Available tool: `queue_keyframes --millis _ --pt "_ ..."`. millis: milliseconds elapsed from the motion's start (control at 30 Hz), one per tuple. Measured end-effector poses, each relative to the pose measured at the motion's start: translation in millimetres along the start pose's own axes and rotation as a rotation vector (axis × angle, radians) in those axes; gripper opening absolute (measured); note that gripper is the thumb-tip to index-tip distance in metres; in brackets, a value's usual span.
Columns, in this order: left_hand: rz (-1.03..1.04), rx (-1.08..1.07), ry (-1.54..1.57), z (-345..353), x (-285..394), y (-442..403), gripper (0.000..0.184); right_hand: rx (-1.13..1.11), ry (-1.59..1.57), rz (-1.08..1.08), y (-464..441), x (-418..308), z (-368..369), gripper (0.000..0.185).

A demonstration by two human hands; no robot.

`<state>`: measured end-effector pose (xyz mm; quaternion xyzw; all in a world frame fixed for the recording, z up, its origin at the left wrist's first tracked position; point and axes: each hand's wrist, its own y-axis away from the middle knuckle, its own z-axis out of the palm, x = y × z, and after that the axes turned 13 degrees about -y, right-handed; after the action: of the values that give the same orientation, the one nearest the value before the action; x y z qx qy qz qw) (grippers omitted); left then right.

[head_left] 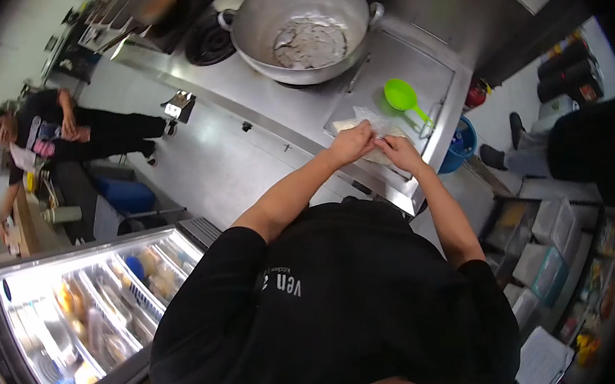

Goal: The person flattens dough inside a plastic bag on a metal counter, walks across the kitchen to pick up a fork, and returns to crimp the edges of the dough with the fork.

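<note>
A clear plastic bag with pale contents lies on the steel counter at its front edge. My left hand pinches the bag's upper part from the left side. Close beside it, my right hand grips the same bag, the fingertips of both hands nearly touching. Just beyond the bag rests a bright green ladle, its handle pointing toward the right edge. Farther back stands a large two-handled metal pot with some liquid at the bottom.
A steel counter runs diagonally ahead. A black coil burner is left of the pot. A blue bucket stands beyond the counter's right end. One person is at the far left, another at the right. A lit glass-topped case is at lower left.
</note>
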<state>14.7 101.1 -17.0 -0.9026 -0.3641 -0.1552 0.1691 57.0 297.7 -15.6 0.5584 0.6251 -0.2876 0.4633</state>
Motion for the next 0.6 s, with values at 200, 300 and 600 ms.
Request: queue_keyframes --millis 200,300,600 --pt "-0.121 -0.005 0.078 0.7 -0.9 0.2 0.024 -0.147 0.034 0.047 -4.1 -16.6 -25.6 0.037" --pt "-0.287 -0.019 0.153 3.6 11.4 3.0 0.023 0.027 0.118 -0.048 4.1 3.5 -32.8 0.033" --pt "-0.614 -0.126 0.383 13.1 17.8 2.8 0.028 0.248 0.004 0.219 27.7 -12.4 20.0 0.024"
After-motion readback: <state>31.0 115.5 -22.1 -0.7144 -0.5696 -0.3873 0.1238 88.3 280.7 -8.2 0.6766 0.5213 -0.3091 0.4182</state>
